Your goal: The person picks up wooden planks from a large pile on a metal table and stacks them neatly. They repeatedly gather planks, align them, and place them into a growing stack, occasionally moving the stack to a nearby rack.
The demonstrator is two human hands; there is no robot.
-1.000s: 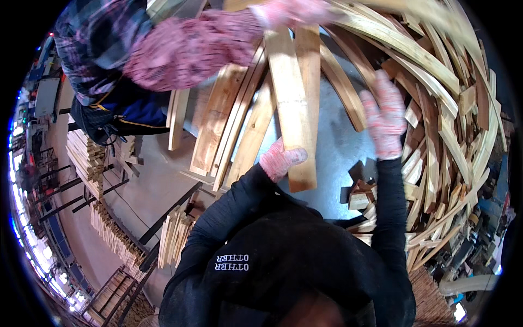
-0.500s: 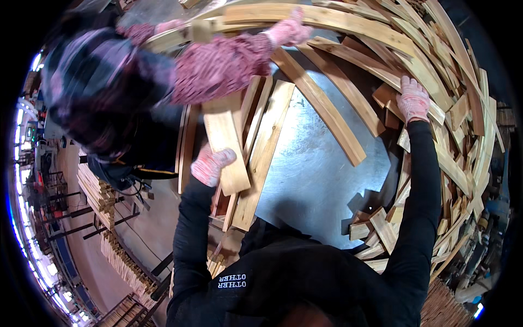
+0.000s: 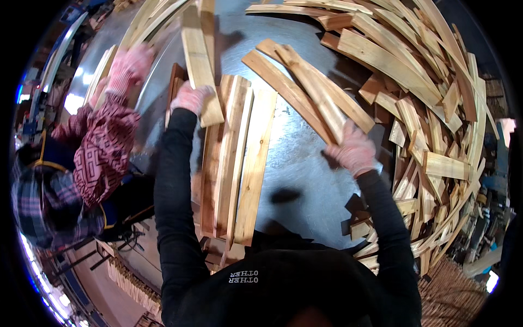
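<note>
My left hand (image 3: 190, 99), in a pink knit glove, grips the near end of a light wooden slat (image 3: 200, 62) that reaches away over the metal table (image 3: 305, 158). In a matching glove, my right hand (image 3: 353, 150) is closed on the near end of a slanted pair of long slats (image 3: 305, 90). Between my arms lies a row of several slats (image 3: 237, 158) laid side by side, running toward me. Both of my sleeves are black.
A large heap of short and long wood offcuts (image 3: 436, 125) curves round the table's right side. At the left a co-worker in a patterned red sleeve (image 3: 103, 152) reaches a gloved hand (image 3: 129, 61) onto slats at the table's left edge. Stacked slats (image 3: 131, 283) stand on the floor below.
My left hand has carried its slat up and to the right over the laid row. The right hand came down from the heap onto the slanted slats. The co-worker's arm swung left.
</note>
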